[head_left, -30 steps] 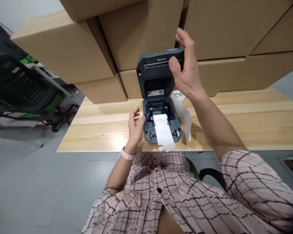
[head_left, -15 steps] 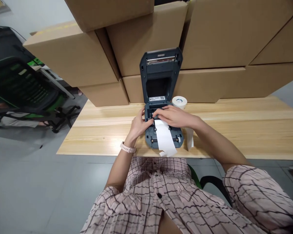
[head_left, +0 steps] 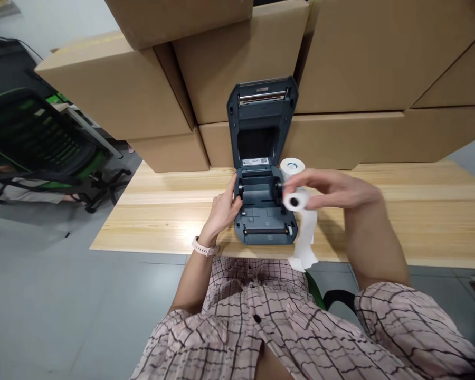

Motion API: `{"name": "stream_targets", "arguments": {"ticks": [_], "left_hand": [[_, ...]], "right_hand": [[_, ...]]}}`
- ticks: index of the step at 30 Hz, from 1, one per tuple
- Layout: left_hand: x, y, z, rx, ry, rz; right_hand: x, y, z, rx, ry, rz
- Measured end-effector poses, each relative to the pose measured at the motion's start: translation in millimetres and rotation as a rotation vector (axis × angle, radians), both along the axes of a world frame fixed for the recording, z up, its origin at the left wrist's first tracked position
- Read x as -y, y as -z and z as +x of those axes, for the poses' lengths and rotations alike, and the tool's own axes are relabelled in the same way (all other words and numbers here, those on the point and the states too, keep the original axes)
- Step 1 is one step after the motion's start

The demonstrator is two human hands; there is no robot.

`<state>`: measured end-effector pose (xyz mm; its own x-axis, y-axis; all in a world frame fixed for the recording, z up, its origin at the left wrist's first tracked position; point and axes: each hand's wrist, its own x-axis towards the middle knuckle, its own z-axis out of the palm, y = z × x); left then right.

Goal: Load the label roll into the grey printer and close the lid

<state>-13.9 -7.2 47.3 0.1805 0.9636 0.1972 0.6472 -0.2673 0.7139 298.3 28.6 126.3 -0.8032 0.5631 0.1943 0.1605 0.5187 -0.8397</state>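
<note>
A dark grey label printer (head_left: 257, 215) stands on the wooden table with its lid (head_left: 261, 119) raised, so its inside is exposed: two roll holders and a black roller at the front. My left hand (head_left: 222, 212) grips the printer's left side, thumb at the left holder and fingers along the outer wall. Just right of the printer, my right hand (head_left: 334, 191) holds a small white label roll (head_left: 296, 201) between thumb and fingers, slightly blurred. A loose strip hangs from this roll past the table's front edge. Behind it stands a larger white label roll (head_left: 292, 165), partly hidden.
Large cardboard boxes (head_left: 350, 58) are stacked along the back of the table (head_left: 380, 227), right behind the printer lid. A black and green office chair (head_left: 43, 132) stands on the floor to the left, with part of another person near it.
The small label roll has come out of the printer and moved right in my right hand, its strip trailing along. My left hand has stayed at the printer's left side.
</note>
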Motion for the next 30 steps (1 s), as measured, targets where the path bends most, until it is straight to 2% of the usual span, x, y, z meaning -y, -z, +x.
{"name": "stream_targets", "arguments": {"ticks": [4,7,10,14,16,18,20,24,26,30], "left_hand": [[3,1.4,2,-0.010,-0.042,0.040],[5,0.4,3,-0.013,-0.051,0.057],[6,0.2,3,-0.027,-0.064,0.044],[4,3.6,4,0.016,-0.059,0.054],[3,5.7,4,0.025,-0.047,0.067],[3,6.9,4,0.007,-0.048,0.065],[2,7.0,4,-0.012,-0.056,0.055],[2,6.8,4,-0.006,-0.050,0.067],[2,7.7,4,0.015,-0.048,0.082],[1,9.1,4,0.034,-0.062,0.060]], "right_hand": [[21,7.6,74,-0.292,0.253,-0.074],[20,25.3,109,-0.219,0.486,-0.132],[1,53.6,115,-0.085,0.575,-0.273],[-26,94.3,98,-0.088,0.491,-0.375],[-29,104.9,90,-0.080,0.445,-0.411],[-25,105.6,90,-0.046,0.437,-0.451],[-20,98.3,96,-0.033,0.453,-0.466],[-27,76.7,104,-0.058,0.527,-0.331],[-42,68.3,93,-0.029,0.531,-0.277],[-79,61.0,50,0.150,0.462,-0.242]]}}
